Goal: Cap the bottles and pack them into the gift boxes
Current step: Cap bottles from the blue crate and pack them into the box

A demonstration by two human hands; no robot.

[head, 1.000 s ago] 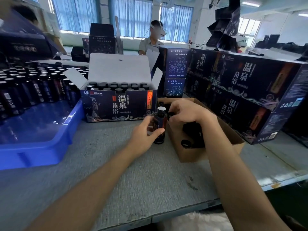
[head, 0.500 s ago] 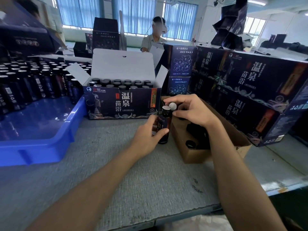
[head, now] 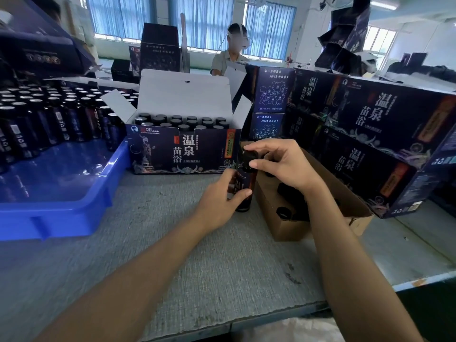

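An open dark-blue gift box [head: 182, 151], lettered in white Chinese characters, stands just beyond the two grips and to their left. Its white lid flap is raised over rows of black-capped bottles. The left grip [head: 222, 193] wraps its thumb and fingers round a dark, brown-tinted bottle [head: 243, 205] standing upright on the tabletop [head: 197, 267]. Directly above it, the right grip [head: 283, 164] pinches a black cap [head: 248, 155] between thumb and fingertips over the bottle's neck.

Half a second ago the cap was held beside the bottle's pale, uncovered mouth. It now covers that mouth, and the left grip keeps its hold.

The grey, woven-textured tabletop runs under both forearms. Closed gift boxes [head: 385, 144] are stacked to the right of the right grip. Far to the left of the left grip, a blue tray [head: 61, 211] holds ranks of upright bottles [head: 49, 119]. A brown cardboard box [head: 278, 225] sits just beneath the right grip, with dark round pieces inside. Beyond the grips a seated person [head: 232, 55] faces them, in front of windows hung with blue blinds [head: 204, 21].
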